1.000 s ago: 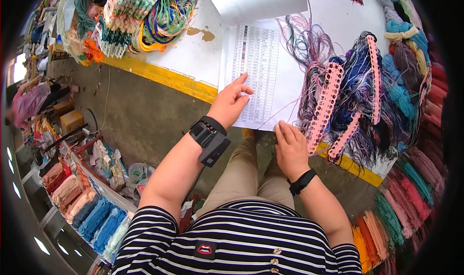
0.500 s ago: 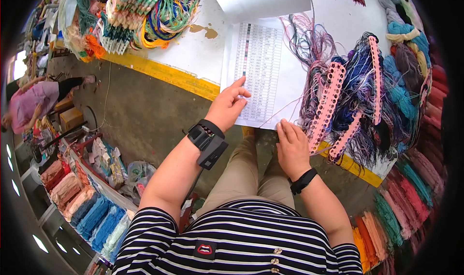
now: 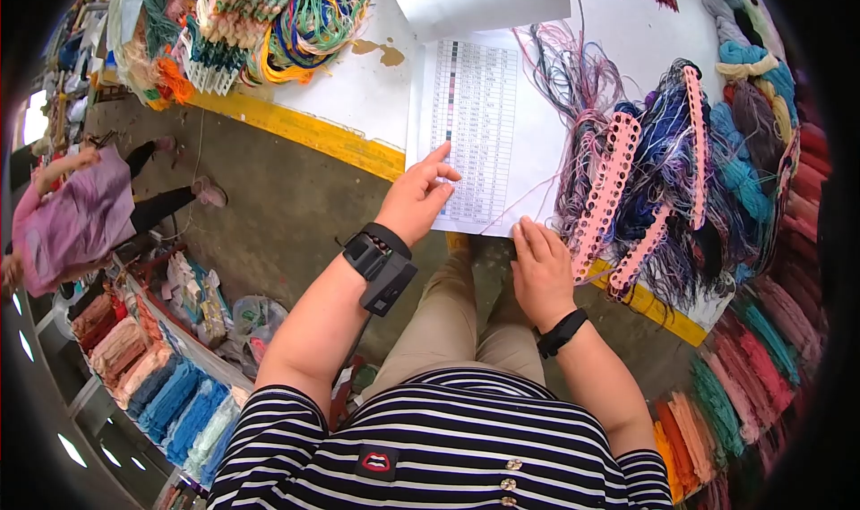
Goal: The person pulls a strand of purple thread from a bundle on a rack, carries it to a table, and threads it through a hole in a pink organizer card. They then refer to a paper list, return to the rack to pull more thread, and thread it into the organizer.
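A printed sheet [image 3: 479,134] with a table of rows and a column of small colour swatches lies at the table's front edge. My left hand [image 3: 419,192] rests on its left part, index finger stretched out to a swatch, the other fingers loosely bent and holding nothing. At the sheet's lower right corner lies my right hand [image 3: 543,273], fingers extended on the edge. A thin pink thread crosses the sheet near it. Just right of the paper, a pink punched strip [image 3: 609,192] carries purple and dark threads, with further pink strips [image 3: 695,147] beside it.
Multicoloured thread bundles [image 3: 309,26] lie on the white table [image 3: 358,107] at the upper left. A curled white page [image 3: 484,0] rises behind the sheet. Yarn skeins stand at lower left [image 3: 170,402] and right [image 3: 752,367]. Another person [image 3: 76,214] is at the far left.
The sheet has shifted slightly left, and my left hand has moved a little with it. The other person has come nearer at the left, with both legs now apart.
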`<state>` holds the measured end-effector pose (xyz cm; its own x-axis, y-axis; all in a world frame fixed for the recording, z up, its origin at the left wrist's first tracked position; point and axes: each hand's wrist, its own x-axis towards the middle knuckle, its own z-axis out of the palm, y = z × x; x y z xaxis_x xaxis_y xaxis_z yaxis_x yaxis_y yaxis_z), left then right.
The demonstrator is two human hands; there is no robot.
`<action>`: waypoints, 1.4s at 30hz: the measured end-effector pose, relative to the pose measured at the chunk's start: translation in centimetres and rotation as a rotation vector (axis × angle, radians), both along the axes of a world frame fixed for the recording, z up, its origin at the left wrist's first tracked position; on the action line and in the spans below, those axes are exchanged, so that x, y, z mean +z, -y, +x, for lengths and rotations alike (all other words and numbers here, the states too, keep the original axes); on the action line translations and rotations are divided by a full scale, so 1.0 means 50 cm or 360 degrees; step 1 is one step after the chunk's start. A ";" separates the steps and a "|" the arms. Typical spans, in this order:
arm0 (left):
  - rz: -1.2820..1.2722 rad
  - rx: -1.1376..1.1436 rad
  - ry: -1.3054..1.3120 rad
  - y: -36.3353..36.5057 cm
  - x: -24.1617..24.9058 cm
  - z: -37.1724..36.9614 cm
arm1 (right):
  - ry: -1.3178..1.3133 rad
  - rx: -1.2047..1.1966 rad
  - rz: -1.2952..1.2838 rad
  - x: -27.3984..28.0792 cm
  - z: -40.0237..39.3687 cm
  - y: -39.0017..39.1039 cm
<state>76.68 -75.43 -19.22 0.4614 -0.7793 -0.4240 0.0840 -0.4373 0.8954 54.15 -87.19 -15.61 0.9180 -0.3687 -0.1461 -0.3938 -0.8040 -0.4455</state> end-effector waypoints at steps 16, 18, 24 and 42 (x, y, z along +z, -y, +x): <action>-0.0026 -0.0074 0.0116 0.021 0.023 -0.039 | 0.0066 -0.0058 0.0225 0.028 -0.002 0.015; -0.0019 -0.0001 0.0066 0.012 0.040 -0.039 | 0.0181 -0.0092 0.0326 0.058 -0.013 0.031; 0.0202 0.0646 -0.0275 -0.097 0.129 -0.057 | 0.0251 -0.0444 0.0494 0.183 -0.056 0.116; 0.0326 0.1981 -0.0222 -0.351 0.337 -0.292 | -0.0480 0.0421 0.1077 0.251 0.042 0.193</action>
<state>62.07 -57.90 -2.37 0.7740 0.2330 -0.5887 0.6241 -0.1238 0.7715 56.27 -96.84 -3.07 0.8477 0.1145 -0.5180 -0.4094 -0.4799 -0.7760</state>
